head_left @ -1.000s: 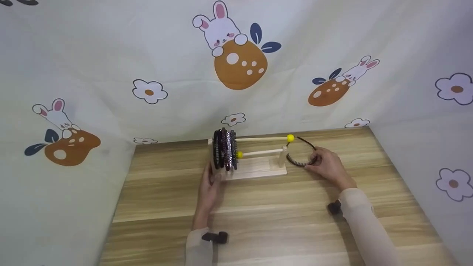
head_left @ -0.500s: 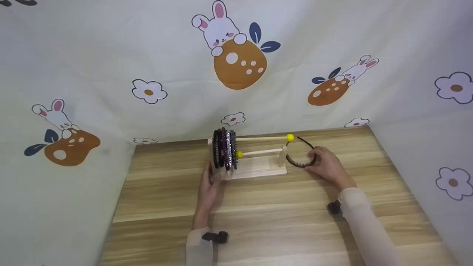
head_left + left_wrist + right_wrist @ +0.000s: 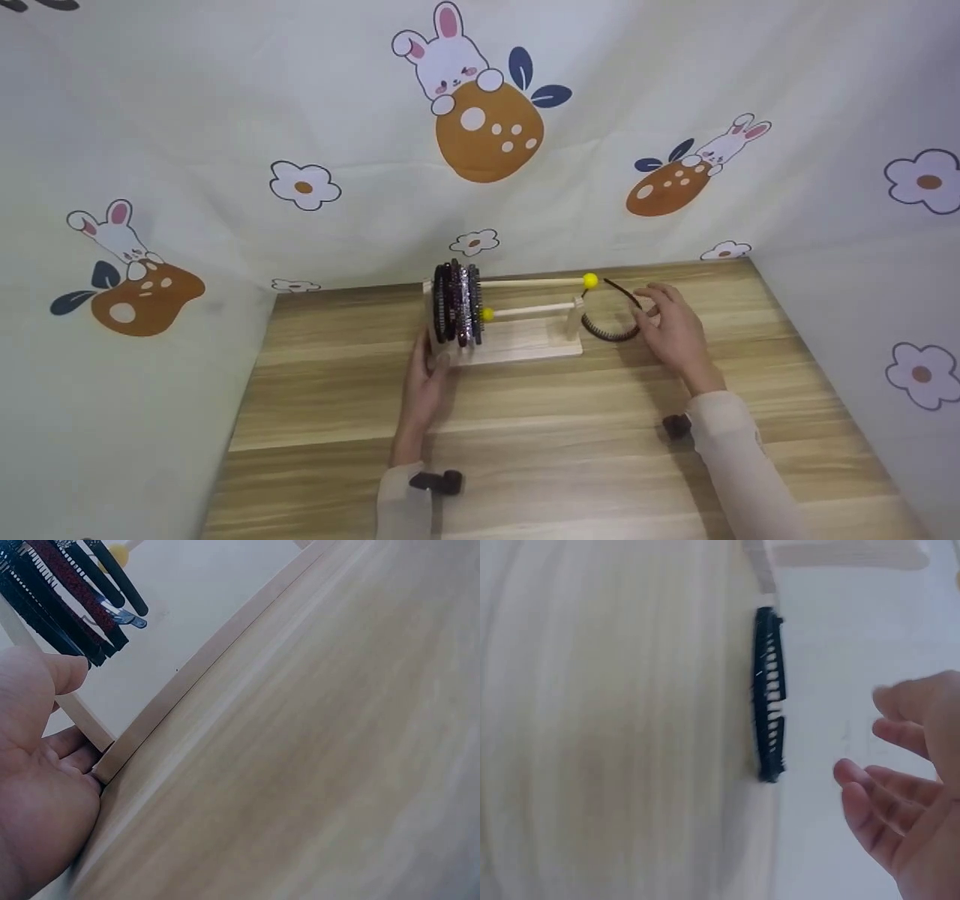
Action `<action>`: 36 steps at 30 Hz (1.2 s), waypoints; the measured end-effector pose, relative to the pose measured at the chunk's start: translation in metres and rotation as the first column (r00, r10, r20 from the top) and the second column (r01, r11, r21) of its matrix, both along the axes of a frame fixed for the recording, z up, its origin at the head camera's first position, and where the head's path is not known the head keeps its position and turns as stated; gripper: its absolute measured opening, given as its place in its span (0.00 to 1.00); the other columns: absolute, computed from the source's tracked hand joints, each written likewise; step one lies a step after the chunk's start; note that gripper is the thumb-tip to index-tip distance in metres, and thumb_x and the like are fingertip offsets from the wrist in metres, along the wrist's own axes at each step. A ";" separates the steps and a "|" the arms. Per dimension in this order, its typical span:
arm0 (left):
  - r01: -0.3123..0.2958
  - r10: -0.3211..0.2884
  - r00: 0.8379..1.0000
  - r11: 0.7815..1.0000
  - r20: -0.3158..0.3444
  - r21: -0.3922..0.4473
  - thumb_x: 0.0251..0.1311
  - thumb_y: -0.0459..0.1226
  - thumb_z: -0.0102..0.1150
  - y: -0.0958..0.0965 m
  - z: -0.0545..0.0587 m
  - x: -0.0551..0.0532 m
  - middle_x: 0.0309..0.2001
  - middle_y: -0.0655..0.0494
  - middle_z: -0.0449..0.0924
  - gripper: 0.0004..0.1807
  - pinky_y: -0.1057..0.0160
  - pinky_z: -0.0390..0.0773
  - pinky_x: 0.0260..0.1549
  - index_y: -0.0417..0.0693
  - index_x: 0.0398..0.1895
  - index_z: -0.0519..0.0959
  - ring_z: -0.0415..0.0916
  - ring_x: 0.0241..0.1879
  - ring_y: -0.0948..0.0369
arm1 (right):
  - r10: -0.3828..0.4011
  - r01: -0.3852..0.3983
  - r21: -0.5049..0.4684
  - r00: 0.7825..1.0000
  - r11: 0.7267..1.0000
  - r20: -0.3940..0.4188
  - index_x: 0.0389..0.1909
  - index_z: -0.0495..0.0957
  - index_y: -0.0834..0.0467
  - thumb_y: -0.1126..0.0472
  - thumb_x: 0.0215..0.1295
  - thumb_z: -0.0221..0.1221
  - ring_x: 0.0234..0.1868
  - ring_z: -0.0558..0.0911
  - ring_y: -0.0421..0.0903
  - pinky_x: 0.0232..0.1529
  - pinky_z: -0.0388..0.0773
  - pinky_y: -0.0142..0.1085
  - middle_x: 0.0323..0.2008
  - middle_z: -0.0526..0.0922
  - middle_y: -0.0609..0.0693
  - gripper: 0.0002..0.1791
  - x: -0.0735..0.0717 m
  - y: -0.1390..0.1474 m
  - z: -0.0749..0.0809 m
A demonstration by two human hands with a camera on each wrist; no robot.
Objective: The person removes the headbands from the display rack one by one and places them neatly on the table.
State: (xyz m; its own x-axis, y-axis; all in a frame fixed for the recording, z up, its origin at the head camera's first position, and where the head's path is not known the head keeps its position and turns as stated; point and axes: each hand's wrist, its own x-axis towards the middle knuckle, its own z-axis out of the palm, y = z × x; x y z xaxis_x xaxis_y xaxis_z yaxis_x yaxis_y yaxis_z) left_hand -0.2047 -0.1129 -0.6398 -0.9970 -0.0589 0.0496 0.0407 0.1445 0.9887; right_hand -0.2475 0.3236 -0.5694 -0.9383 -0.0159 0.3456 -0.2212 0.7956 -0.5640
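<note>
A pale wooden stand (image 3: 517, 345) has two rods tipped with yellow balls (image 3: 590, 280). Several dark and glittery headbands (image 3: 459, 304) are bunched at its left end. My left hand (image 3: 422, 390) grips the stand's left end board, thumb on the near side and fingers behind it in the left wrist view. Just past the stand's right end is a black toothed headband (image 3: 611, 337). My right hand (image 3: 675, 334) is beside it, fingers loosely spread. In the right wrist view a gap shows between those fingertips and the black toothed headband (image 3: 765, 694).
The wood-grain table (image 3: 540, 450) meets a pale curtain (image 3: 360, 240) printed with rabbits and flowers, close behind the stand. More of the curtain rises at the left and right. A black camera (image 3: 442, 482) sits on the left wrist, another (image 3: 676, 426) on the right.
My right hand has let go of the black toothed headband and drawn slightly right, its fingers spreading. The headband stays by the stand. My left hand has not moved.
</note>
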 end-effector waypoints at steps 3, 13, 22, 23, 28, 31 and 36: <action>0.002 -0.002 1.000 1.000 -0.005 0.004 0.87 0.44 0.53 0.000 0.000 0.000 0.89 0.38 0.50 0.41 0.31 0.57 0.82 0.49 0.93 0.48 0.56 0.84 0.35 | -0.071 0.066 -0.056 0.993 0.996 -0.090 0.62 0.86 0.64 0.66 0.76 0.68 0.41 0.87 0.58 0.35 0.80 0.47 0.57 0.85 0.64 0.17 0.003 -0.009 0.011; 0.020 -0.019 0.999 0.999 -0.027 0.042 0.87 0.40 0.53 0.001 -0.002 -0.002 0.89 0.36 0.50 0.40 0.32 0.59 0.82 0.45 0.92 0.47 0.56 0.84 0.34 | -0.201 0.150 -0.221 0.953 0.964 -0.228 0.53 0.90 0.64 0.69 0.73 0.69 0.31 0.84 0.49 0.24 0.67 0.16 0.43 0.88 0.60 0.11 0.011 -0.030 0.031; 0.018 -0.018 1.000 0.999 -0.011 0.040 0.87 0.45 0.53 0.000 0.000 -0.001 0.89 0.35 0.50 0.41 0.29 0.58 0.81 0.46 0.92 0.47 0.55 0.84 0.33 | -0.170 0.099 -0.228 0.932 0.969 -0.321 0.50 0.90 0.65 0.72 0.71 0.70 0.31 0.85 0.48 0.26 0.67 0.15 0.46 0.91 0.59 0.10 0.015 -0.042 0.034; 0.016 -0.016 1.000 0.999 -0.009 0.037 0.87 0.45 0.53 0.000 0.000 0.000 0.89 0.35 0.50 0.41 0.29 0.58 0.81 0.46 0.92 0.47 0.55 0.84 0.33 | -0.161 0.089 -0.224 0.930 0.971 -0.331 0.50 0.90 0.65 0.72 0.71 0.70 0.31 0.86 0.48 0.26 0.67 0.15 0.46 0.91 0.59 0.10 0.015 -0.044 0.034; 0.004 -0.004 1.000 0.999 0.003 0.035 0.87 0.44 0.54 -0.001 -0.001 0.000 0.89 0.36 0.49 0.42 0.30 0.58 0.82 0.47 0.93 0.46 0.54 0.85 0.33 | -0.118 0.040 -0.212 0.922 0.976 -0.369 0.49 0.89 0.66 0.73 0.69 0.71 0.30 0.86 0.47 0.28 0.67 0.16 0.44 0.90 0.59 0.10 0.018 -0.057 0.034; 0.003 -0.003 1.000 0.999 0.003 0.044 0.87 0.44 0.54 -0.001 -0.001 0.000 0.89 0.37 0.48 0.42 0.31 0.57 0.82 0.48 0.93 0.46 0.53 0.85 0.34 | -0.092 0.010 -0.213 0.921 0.977 -0.380 0.49 0.89 0.66 0.73 0.68 0.72 0.29 0.85 0.46 0.29 0.68 0.16 0.43 0.90 0.60 0.10 0.020 -0.064 0.035; 0.006 -0.006 1.000 0.999 -0.009 0.047 0.86 0.44 0.55 0.000 -0.002 -0.001 0.89 0.37 0.47 0.42 0.32 0.56 0.83 0.48 0.93 0.47 0.52 0.86 0.35 | -0.063 -0.021 -0.218 0.926 0.976 -0.373 0.51 0.89 0.64 0.72 0.70 0.72 0.30 0.86 0.47 0.27 0.70 0.16 0.45 0.91 0.57 0.11 0.024 -0.076 0.037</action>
